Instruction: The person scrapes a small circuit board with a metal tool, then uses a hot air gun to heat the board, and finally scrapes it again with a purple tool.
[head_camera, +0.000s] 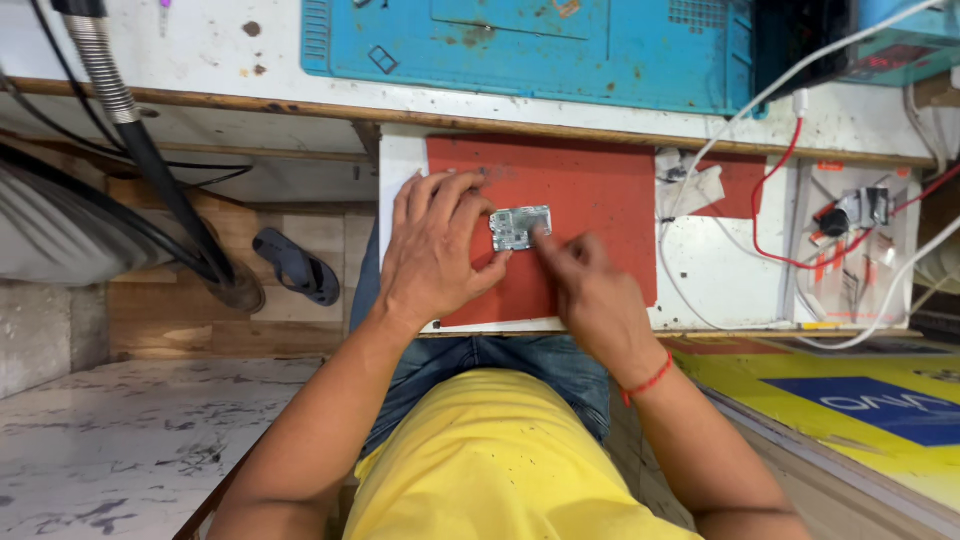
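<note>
Between left hand (435, 255) and right hand (590, 295) lies a circuit board (520, 228).

A small circuit board (520, 227) lies on a mat (590, 190) on a pull-out shelf (720, 290), between the left hand (437, 250) and right hand (590, 295). A crumpled cloth (690, 185) sits to its right, cables (790, 240) farther right, a sandal (295, 266) on the floor left.

The person wears a yellow shirt (500, 460), blue jeans (500, 365), bare forearms, and a red thread bracelet (648, 382) on the right wrist.
</note>
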